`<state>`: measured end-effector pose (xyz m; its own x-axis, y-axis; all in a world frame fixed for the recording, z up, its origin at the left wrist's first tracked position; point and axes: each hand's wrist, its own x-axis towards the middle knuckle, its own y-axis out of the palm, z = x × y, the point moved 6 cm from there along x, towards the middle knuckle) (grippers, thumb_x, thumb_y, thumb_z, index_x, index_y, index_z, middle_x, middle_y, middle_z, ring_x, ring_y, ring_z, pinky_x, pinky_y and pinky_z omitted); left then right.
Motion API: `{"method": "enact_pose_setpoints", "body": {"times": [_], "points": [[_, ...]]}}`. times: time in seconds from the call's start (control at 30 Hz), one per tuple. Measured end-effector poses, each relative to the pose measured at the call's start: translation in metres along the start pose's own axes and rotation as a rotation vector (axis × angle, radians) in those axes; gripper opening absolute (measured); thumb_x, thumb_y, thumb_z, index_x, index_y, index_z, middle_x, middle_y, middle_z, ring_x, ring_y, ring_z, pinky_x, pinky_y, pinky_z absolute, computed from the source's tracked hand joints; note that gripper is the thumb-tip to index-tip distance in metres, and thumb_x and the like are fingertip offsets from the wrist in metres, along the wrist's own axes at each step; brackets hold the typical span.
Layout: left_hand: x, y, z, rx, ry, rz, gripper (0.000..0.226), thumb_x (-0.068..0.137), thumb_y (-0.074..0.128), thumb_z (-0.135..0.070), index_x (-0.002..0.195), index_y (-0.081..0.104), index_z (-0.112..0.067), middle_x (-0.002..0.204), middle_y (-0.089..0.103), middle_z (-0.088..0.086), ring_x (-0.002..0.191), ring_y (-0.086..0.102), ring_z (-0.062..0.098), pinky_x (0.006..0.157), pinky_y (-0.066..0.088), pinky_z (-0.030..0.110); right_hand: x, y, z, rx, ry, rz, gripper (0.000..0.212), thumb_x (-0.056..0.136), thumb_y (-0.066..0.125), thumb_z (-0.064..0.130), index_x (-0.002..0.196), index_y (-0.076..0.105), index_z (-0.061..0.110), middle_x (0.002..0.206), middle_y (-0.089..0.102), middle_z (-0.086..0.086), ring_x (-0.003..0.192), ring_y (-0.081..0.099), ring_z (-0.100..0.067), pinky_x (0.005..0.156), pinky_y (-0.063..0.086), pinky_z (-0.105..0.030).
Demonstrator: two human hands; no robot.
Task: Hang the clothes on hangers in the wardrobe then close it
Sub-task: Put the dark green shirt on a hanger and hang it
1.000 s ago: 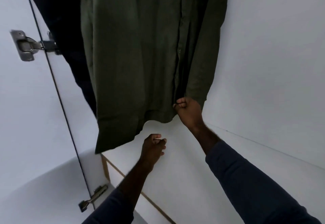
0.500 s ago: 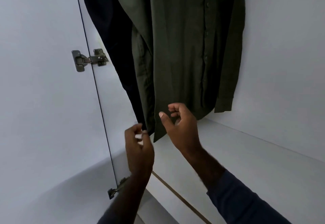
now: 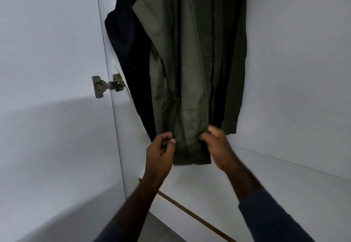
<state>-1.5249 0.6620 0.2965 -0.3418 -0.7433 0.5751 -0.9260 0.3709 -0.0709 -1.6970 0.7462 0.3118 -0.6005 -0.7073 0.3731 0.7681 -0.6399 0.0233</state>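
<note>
An olive-green button shirt [image 3: 191,55] hangs inside the white wardrobe, its hanger out of frame above. A dark navy garment [image 3: 127,48] hangs just behind it to the left. My left hand [image 3: 161,152] pinches the left side of the green shirt's lower hem. My right hand [image 3: 216,145] grips the hem's right side, fingers curled into the cloth. Both hands hold the hem low, just above the wardrobe floor.
The open white wardrobe door [image 3: 47,89] stands at the left, held by a metal hinge [image 3: 108,86]. The wardrobe's white floor panel [image 3: 275,181] has a wood-coloured front edge [image 3: 193,215]. The white back and side wall [image 3: 303,51] rise at the right.
The view has shifted, so the shirt sits more centred. Both hands had let go of the shirt half a second ago; now each holds a side of its hem.
</note>
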Motion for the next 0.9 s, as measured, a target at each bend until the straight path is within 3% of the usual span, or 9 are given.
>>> {"method": "enact_pose_setpoints", "body": {"times": [0.07, 0.17, 0.3, 0.43, 0.6, 0.67, 0.73, 0.8, 0.9], "points": [[0.016, 0.002, -0.011, -0.036, -0.041, 0.05, 0.034, 0.095, 0.062, -0.022, 0.127, 0.055, -0.014, 0.115, 0.062, -0.005, 0.106, 0.061, 0.007, 0.082, 0.051, 0.011, 0.002, -0.022, -0.003, 0.167, 0.079, 0.061, 0.029, 0.087, 0.052, -0.005, 0.105, 0.071, 0.007, 0.104, 0.074, -0.014, 0.099, 0.07, -0.029, 0.087, 0.057, -0.036], [0.039, 0.01, -0.033, -0.086, -0.056, 0.119, 0.049, 0.091, 0.067, -0.035, 0.133, 0.047, -0.019, 0.119, 0.057, -0.012, 0.107, 0.058, 0.001, 0.076, 0.049, 0.009, 0.008, -0.055, -0.015, 0.026, 0.165, 0.068, 0.025, 0.094, 0.051, -0.003, 0.11, 0.069, 0.003, 0.109, 0.074, -0.013, 0.105, 0.069, -0.029, 0.083, 0.056, -0.031], [0.08, 0.015, -0.075, -0.305, -0.077, 0.071, 0.063, 0.086, 0.073, -0.037, 0.137, 0.045, -0.015, 0.127, 0.06, -0.001, 0.11, 0.063, 0.011, 0.09, 0.055, 0.027, 0.017, -0.069, -0.034, -0.025, 0.232, 0.157, 0.017, 0.096, 0.058, 0.006, 0.109, 0.07, 0.008, 0.111, 0.074, -0.007, 0.103, 0.07, -0.022, 0.084, 0.056, -0.033], [0.117, 0.004, -0.123, -0.329, 0.141, -0.005, 0.014, 0.097, 0.06, -0.024, 0.107, 0.066, -0.014, 0.104, 0.073, 0.003, 0.095, 0.071, 0.015, 0.081, 0.058, 0.031, 0.034, -0.083, -0.047, -0.032, 0.212, 0.121, 0.018, 0.094, 0.063, 0.01, 0.109, 0.069, 0.002, 0.106, 0.074, -0.01, 0.098, 0.069, -0.024, 0.085, 0.055, -0.035], [0.123, -0.016, -0.105, -0.006, 0.183, -0.355, 0.045, 0.097, 0.055, -0.034, 0.085, 0.056, 0.01, 0.075, 0.058, 0.019, 0.066, 0.049, 0.011, 0.061, 0.049, 0.038, 0.066, -0.093, -0.057, -0.141, 0.136, -0.118, 0.02, 0.091, 0.069, 0.009, 0.103, 0.069, -0.007, 0.093, 0.07, -0.014, 0.089, 0.064, -0.024, 0.076, 0.054, -0.03], [0.112, -0.005, -0.098, 0.005, 0.154, -0.274, 0.037, 0.098, 0.057, -0.029, 0.087, 0.057, 0.006, 0.075, 0.059, 0.011, 0.065, 0.051, 0.006, 0.059, 0.048, 0.026, 0.074, -0.086, -0.06, -0.17, 0.135, -0.107, 0.018, 0.091, 0.069, 0.008, 0.102, 0.069, -0.006, 0.093, 0.069, -0.014, 0.082, 0.062, -0.018, 0.068, 0.052, -0.02], [0.1, 0.01, -0.085, -0.026, 0.11, -0.134, 0.023, 0.095, 0.063, -0.024, 0.105, 0.062, -0.003, 0.095, 0.069, -0.001, 0.08, 0.065, 0.001, 0.073, 0.054, 0.015, 0.08, -0.082, -0.064, -0.201, 0.139, -0.123, 0.014, 0.09, 0.07, 0.008, 0.1, 0.069, -0.002, 0.09, 0.067, -0.01, 0.075, 0.059, -0.013, 0.06, 0.048, -0.013], [0.088, 0.023, -0.066, 0.011, 0.064, -0.043, 0.035, 0.092, 0.067, -0.023, 0.122, 0.06, -0.007, 0.113, 0.069, -0.001, 0.098, 0.067, 0.005, 0.086, 0.055, 0.02, 0.086, -0.078, -0.072, -0.22, 0.141, -0.152, 0.013, 0.087, 0.074, 0.01, 0.097, 0.069, 0.004, 0.094, 0.069, -0.01, 0.083, 0.064, -0.02, 0.072, 0.054, -0.021], [0.071, 0.033, -0.031, 0.164, -0.002, -0.021, 0.034, 0.089, 0.07, -0.025, 0.119, 0.06, -0.01, 0.108, 0.07, -0.001, 0.094, 0.067, 0.009, 0.086, 0.056, 0.028, 0.086, -0.073, -0.078, -0.342, 0.118, -0.206, 0.02, 0.084, 0.078, 0.016, 0.098, 0.065, 0.01, 0.099, 0.068, -0.007, 0.093, 0.064, -0.023, 0.089, 0.053, -0.034]]}}
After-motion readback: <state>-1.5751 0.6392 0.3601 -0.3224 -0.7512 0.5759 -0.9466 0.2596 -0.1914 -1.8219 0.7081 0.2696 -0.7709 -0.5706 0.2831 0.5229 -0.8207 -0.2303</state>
